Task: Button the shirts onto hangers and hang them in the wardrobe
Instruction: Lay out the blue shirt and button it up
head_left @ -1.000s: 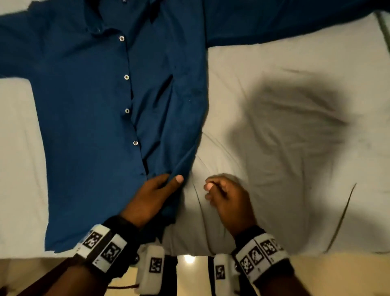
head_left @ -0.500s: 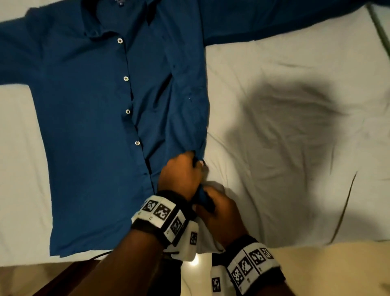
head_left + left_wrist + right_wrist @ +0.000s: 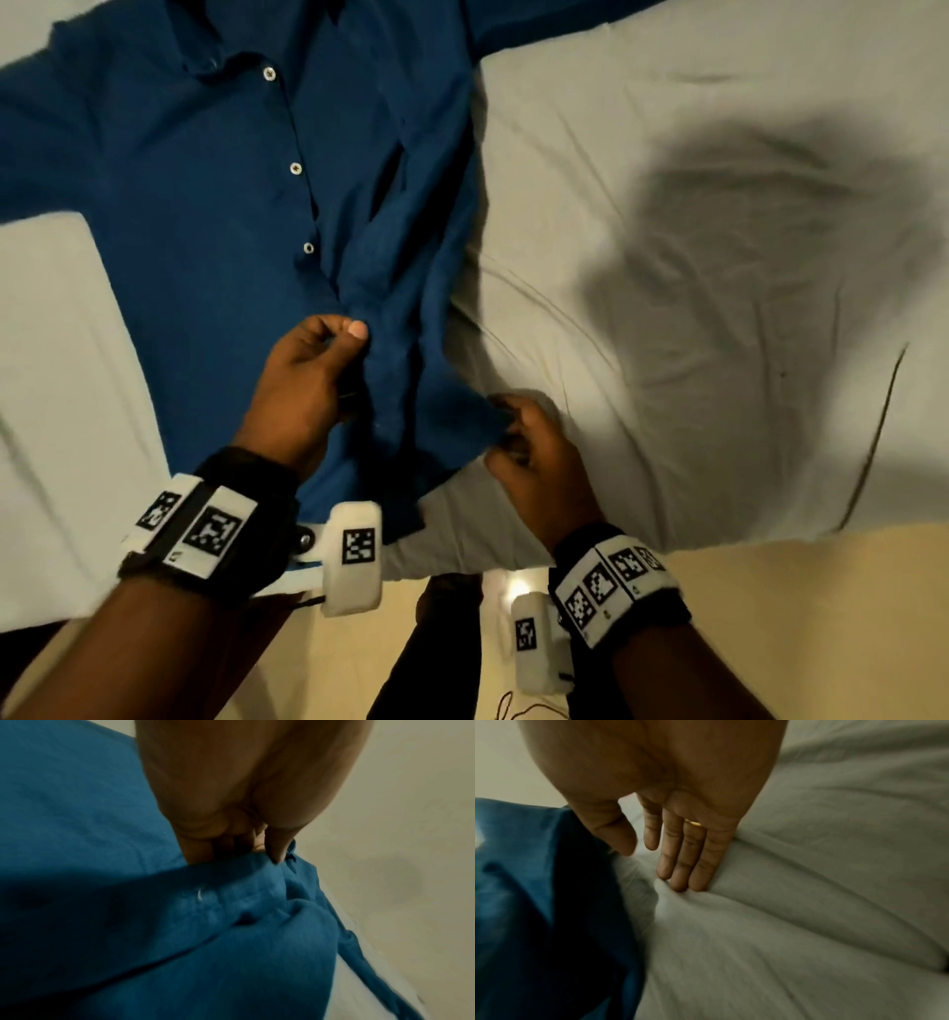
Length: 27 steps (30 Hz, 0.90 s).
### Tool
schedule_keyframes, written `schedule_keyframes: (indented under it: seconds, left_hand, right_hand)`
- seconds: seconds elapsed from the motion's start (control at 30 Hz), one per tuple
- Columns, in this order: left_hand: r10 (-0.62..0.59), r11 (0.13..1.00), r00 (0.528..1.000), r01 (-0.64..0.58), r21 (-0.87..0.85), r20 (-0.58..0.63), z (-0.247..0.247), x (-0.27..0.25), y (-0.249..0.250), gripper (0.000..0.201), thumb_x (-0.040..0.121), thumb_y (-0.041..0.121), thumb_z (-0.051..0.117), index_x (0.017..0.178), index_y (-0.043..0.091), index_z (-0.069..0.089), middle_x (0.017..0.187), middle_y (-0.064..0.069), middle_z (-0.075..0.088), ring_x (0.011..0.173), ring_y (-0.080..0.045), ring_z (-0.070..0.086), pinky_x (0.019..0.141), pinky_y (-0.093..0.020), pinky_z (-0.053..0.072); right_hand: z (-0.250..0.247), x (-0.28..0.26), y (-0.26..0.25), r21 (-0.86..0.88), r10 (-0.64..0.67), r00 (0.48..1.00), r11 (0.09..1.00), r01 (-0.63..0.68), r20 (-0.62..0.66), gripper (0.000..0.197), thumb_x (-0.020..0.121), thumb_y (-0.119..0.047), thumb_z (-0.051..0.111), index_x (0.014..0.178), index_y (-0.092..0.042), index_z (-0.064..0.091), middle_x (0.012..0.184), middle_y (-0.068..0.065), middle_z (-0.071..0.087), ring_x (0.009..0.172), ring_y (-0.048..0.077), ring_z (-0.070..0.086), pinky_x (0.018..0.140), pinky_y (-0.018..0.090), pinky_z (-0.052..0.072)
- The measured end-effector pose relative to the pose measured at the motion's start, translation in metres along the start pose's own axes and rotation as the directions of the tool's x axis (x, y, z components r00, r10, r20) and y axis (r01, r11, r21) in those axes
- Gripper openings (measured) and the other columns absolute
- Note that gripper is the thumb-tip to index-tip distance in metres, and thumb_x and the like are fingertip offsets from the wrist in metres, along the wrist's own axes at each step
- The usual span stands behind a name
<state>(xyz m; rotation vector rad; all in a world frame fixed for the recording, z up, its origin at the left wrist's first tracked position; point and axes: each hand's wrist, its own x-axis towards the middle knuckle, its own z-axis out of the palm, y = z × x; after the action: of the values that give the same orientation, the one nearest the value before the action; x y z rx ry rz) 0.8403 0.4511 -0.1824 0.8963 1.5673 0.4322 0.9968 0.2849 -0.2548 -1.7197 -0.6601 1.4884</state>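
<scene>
A dark blue shirt point(image 3: 215, 246) lies spread front-up on a bed covered by a pale grey sheet point(image 3: 693, 257), its collar far from the hands and its sleeves stretched out to either side. The left hand point(image 3: 303, 380) sits on the shirt's front near the lower end of the placket, fingers curled with the thumb pressed against them, pinching the edge of the cloth; in the left wrist view the fingertips point(image 3: 277, 850) dig into a raised fold of blue fabric. Just beyond this hand, three white buttons point(image 3: 296, 168) run in a line toward the collar. The right hand point(image 3: 534, 457) is just beside the left, at the shirt's loose right front panel near the hem, where the head view shows it gripping the blue edge; in the right wrist view the fingers point(image 3: 680, 858) lie fairly straight and together, tips pressing into the sheet, with the thumb against the cloth
</scene>
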Motion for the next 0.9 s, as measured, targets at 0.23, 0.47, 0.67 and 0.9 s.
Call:
schedule_keyframes:
  seconds: [0.23, 0.47, 0.67, 0.9]
  left_hand:
    - [0.004, 0.991, 1.000, -0.008, -0.132, -0.026, 0.029, -0.002, -0.017, 0.026, 0.102, 0.007, 0.051, 0.080, 0.019, 0.047, 0.058, 0.010, 0.055, 0.053, -0.005, 0.051, 0.054, -0.023, 0.045]
    - [0.039, 0.998, 0.992, -0.045, -0.050, -0.116, -0.007, 0.000, -0.005, 0.031, 0.095, 0.042, 0.066, 0.082, 0.014, 0.063, 0.077, 0.000, 0.068, 0.072, -0.009, 0.061, 0.067, -0.025, 0.053]
    - [-0.073, 0.991, 0.989, 0.086, -0.102, 0.128, -0.034, -0.026, 0.011, 0.048, 0.082, 0.034, 0.074, 0.106, -0.006, 0.064, 0.102, -0.027, 0.070, 0.083, -0.028, 0.068, 0.068, -0.029, 0.058]
    - [-0.035, 0.899, 0.984, 0.106, -0.426, 0.172, -0.037, -0.050, 0.032, 0.050, 0.084, 0.008, 0.056, 0.134, 0.002, 0.056, 0.126, -0.020, 0.068, 0.112, -0.031, 0.068, 0.087, -0.038, 0.058]
  right_hand:
    - [-0.002, 0.023, 0.002, 0.046, 0.067, 0.987, 0.997, -0.061, -0.145, 0.020, 0.073, -0.044, 0.066, 0.085, -0.029, 0.061, 0.076, -0.007, 0.061, 0.070, 0.012, 0.057, 0.067, 0.035, 0.048]
    - [-0.035, 0.004, 0.012, -0.054, 0.132, 0.948, 0.987, -0.154, -0.290, 0.032, 0.096, -0.029, 0.060, 0.077, -0.004, 0.058, 0.065, 0.005, 0.066, 0.061, 0.017, 0.067, 0.059, 0.044, 0.057]
    - [-0.045, -0.020, 0.016, -0.602, -0.085, 0.984, 0.798, -0.025, -0.154, 0.028, 0.090, -0.032, 0.068, 0.074, -0.026, 0.047, 0.070, -0.004, 0.057, 0.064, 0.019, 0.056, 0.057, 0.035, 0.045]
    - [-0.048, -0.004, -0.001, -0.762, -0.078, 0.977, 0.639, -0.104, -0.199, 0.011, 0.086, -0.026, 0.068, 0.080, -0.027, 0.058, 0.085, 0.002, 0.067, 0.073, 0.027, 0.065, 0.060, 0.034, 0.049]
